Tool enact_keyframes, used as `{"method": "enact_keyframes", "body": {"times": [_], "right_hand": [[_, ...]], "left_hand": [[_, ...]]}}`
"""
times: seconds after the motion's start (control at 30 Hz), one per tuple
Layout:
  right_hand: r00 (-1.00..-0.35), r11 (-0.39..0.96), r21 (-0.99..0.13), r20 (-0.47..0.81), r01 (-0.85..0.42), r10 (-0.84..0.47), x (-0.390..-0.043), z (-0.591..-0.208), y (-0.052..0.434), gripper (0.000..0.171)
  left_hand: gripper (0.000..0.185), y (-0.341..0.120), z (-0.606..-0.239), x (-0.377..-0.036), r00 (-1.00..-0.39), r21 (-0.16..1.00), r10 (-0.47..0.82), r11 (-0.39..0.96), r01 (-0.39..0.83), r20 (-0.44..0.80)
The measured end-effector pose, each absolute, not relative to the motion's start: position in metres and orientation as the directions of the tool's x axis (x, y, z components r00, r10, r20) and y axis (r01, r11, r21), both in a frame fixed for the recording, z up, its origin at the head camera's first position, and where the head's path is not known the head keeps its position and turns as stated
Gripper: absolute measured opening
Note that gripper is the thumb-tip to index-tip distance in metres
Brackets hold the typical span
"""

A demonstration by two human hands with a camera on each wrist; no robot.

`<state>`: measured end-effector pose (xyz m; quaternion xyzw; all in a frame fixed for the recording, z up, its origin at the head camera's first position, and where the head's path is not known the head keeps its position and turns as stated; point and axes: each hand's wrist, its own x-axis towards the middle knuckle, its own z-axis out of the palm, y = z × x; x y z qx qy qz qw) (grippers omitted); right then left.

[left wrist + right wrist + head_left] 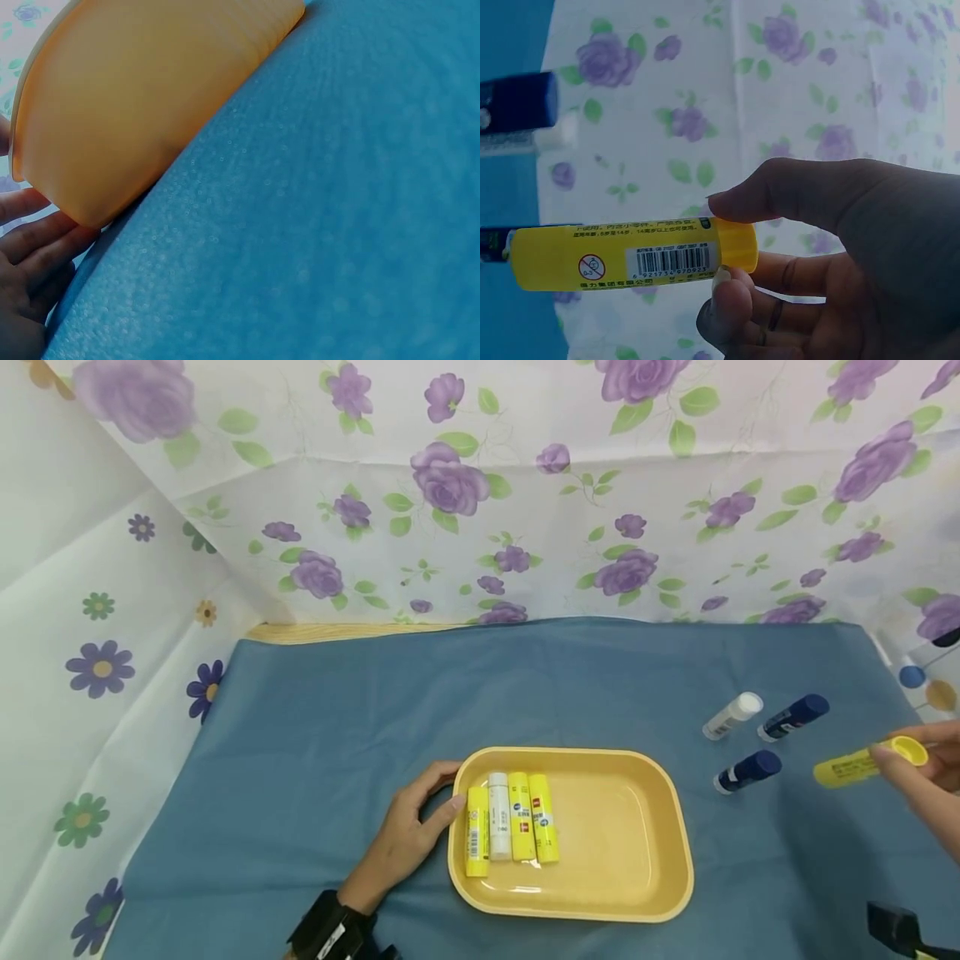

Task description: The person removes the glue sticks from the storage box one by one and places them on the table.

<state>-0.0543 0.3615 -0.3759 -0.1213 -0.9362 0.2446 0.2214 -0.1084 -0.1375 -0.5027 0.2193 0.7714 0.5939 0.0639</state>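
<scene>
My right hand [926, 768] pinches a yellow glue stick [855, 767] by its end between thumb and fingertips, at the right of the head view. The right wrist view shows its barcode label [671, 260]. My left hand [408, 831] grips the left rim of a yellow plastic tray [577, 914], thumb at the rim and fingers along the outer wall. At the tray's left side lie a white glue stick [499, 818] and yellow glue sticks [521, 818], side by side.
Right of the tray, a white glue stick [731, 717] and two dark blue ones [793, 718] are on the blue cloth [337, 735]. Flowered sheeting [450, 552] hangs behind and at the sides. A black object [892, 927] shows at the lower right.
</scene>
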Motion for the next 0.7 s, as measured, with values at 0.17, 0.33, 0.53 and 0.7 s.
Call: {"method": "enact_keyframes", "body": {"times": [0.17, 0.33, 0.53, 0.7], "right_hand": [[-0.917, 0.857, -0.504, 0.284, 0.106, 0.28, -0.062, -0.39, 0.372, 0.016], [-0.945, 0.85, -0.518, 0.216, 0.102, 0.245, -0.068, -0.403, 0.378, 0.019], [-0.971, 0.887, -0.449, 0.144, 0.107, 0.189, -0.075, -0.416, 0.383, 0.024], [-0.977, 0.896, -0.423, 0.094, 0.137, 0.193, -0.076, -0.419, 0.384, 0.027]], "left_hand": [[0.038, -0.137, -0.505, -0.109, -0.892, 0.946, 0.419, 0.183, 0.269, 0.173], [0.038, -0.138, -0.506, -0.109, -0.877, 0.934, 0.433, 0.176, 0.311, 0.211], [0.037, -0.138, -0.503, -0.108, -0.881, 0.938, 0.431, 0.18, 0.296, 0.195], [0.038, -0.139, -0.504, -0.108, -0.863, 0.926, 0.446, 0.164, 0.341, 0.239]]}}
